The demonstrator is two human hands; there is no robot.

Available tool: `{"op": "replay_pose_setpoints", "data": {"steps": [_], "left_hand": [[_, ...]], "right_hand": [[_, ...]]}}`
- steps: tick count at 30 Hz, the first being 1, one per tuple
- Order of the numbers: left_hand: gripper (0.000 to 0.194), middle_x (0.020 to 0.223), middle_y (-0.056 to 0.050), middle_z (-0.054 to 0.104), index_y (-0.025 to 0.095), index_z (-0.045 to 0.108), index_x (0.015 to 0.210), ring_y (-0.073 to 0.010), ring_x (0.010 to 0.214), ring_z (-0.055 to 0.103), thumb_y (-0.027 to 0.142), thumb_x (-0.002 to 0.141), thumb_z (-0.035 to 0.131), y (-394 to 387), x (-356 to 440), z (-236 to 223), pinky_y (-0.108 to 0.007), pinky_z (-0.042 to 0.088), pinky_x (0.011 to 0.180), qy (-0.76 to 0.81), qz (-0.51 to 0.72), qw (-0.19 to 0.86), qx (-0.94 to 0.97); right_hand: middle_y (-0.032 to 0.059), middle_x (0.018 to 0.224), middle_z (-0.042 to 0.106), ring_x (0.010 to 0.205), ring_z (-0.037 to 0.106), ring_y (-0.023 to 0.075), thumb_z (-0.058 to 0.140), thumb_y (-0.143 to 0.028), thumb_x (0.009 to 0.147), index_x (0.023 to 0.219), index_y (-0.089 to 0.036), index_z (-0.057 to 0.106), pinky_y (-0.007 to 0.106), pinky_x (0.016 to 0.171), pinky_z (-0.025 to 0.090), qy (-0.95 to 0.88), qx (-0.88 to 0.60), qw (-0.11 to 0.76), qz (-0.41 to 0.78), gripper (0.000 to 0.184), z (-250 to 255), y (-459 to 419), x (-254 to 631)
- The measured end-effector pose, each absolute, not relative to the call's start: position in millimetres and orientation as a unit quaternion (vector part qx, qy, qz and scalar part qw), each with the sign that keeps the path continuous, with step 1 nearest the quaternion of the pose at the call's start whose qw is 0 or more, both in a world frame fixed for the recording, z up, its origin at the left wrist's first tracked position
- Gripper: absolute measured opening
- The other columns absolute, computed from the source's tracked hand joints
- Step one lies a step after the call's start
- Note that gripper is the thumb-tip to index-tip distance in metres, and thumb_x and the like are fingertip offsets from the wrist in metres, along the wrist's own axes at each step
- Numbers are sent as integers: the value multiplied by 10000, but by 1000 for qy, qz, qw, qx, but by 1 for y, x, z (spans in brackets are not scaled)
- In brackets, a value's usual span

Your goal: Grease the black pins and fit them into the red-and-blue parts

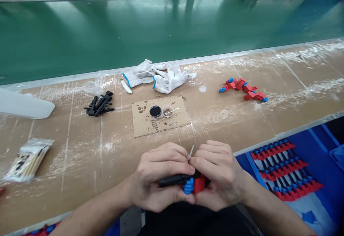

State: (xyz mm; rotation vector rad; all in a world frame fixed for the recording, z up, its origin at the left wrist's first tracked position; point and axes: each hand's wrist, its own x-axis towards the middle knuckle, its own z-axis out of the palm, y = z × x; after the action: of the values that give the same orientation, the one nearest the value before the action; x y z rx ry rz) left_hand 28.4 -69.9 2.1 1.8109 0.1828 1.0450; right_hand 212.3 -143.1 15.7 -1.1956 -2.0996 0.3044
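Observation:
Close to my body, my left hand point(163, 178) is closed round a black plastic stick-like part point(173, 180). One end of that part meets a small blue fist-shaped toy piece point(188, 185). My right hand point(217, 175) is closed on the red block point(199, 184) joined to the blue fist, so both hands bear on one toy arm. A thin pale pointed sliver point(191, 150) sticks up between the fingertips; which hand has it I cannot tell. Beyond the hands lies a cardboard piece point(139, 126) with a cup of black liquid point(155, 112) and a cup with a cotton swab point(168, 112).
Black plastic parts point(99, 104) lie at left, near a bag of cotton swabs point(28, 160). White gloves point(169, 78) rest by the green belt point(161, 31). Red-and-blue toy arms point(244, 88) lie at right. A blue bin point(319, 157) below holds rows of assembled arms point(285, 171).

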Motion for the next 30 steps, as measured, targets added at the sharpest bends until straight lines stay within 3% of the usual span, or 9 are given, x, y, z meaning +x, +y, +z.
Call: {"op": "replay_pose_setpoints", "data": {"steps": [7, 12, 17, 24, 30], "left_hand": [[377, 834, -45, 713, 142, 723, 1019, -167, 835, 692, 406, 790, 864, -69, 32, -1, -280, 611, 761, 88, 430, 502, 745], [399, 974, -23, 694, 221, 715, 1010, -141, 876, 694, 440, 731, 898, -68, 33, -3, -248, 613, 770, 98, 448, 550, 698], [435, 898, -21, 726, 211, 737, 997, -142, 815, 710, 473, 696, 910, -70, 34, -7, -245, 621, 760, 101, 435, 584, 678], [424, 832, -35, 748, 192, 735, 970, -150, 737, 707, 514, 734, 877, -71, 32, -4, -254, 607, 691, 118, 426, 549, 710], [391, 791, -29, 737, 188, 712, 967, -146, 681, 700, 487, 768, 866, -78, 29, 2, -275, 608, 659, 90, 429, 523, 731]], "right_hand": [[-32, 618, 568, 562, 487, 123, 641, -416, 853, 792, -189, 613, 308, 553, 326, -794, -481, 343, 144, 236, 19, -144, 219], [-12, 701, 642, 620, 557, 135, 682, -381, 872, 1012, -169, 609, 302, 602, 406, -770, -460, 424, 127, 264, 24, -144, 221], [-26, 646, 581, 600, 517, 141, 689, -394, 824, 835, -195, 602, 320, 571, 355, -787, -467, 393, 84, 218, 28, -144, 219], [-40, 591, 505, 556, 415, 116, 650, -461, 801, 651, -202, 543, 336, 554, 281, -809, -480, 334, 66, 317, 36, -141, 217], [-50, 528, 451, 485, 391, 117, 528, -537, 924, 634, -216, 523, 345, 505, 227, -809, -396, 432, 53, 432, 17, -141, 211]]}}
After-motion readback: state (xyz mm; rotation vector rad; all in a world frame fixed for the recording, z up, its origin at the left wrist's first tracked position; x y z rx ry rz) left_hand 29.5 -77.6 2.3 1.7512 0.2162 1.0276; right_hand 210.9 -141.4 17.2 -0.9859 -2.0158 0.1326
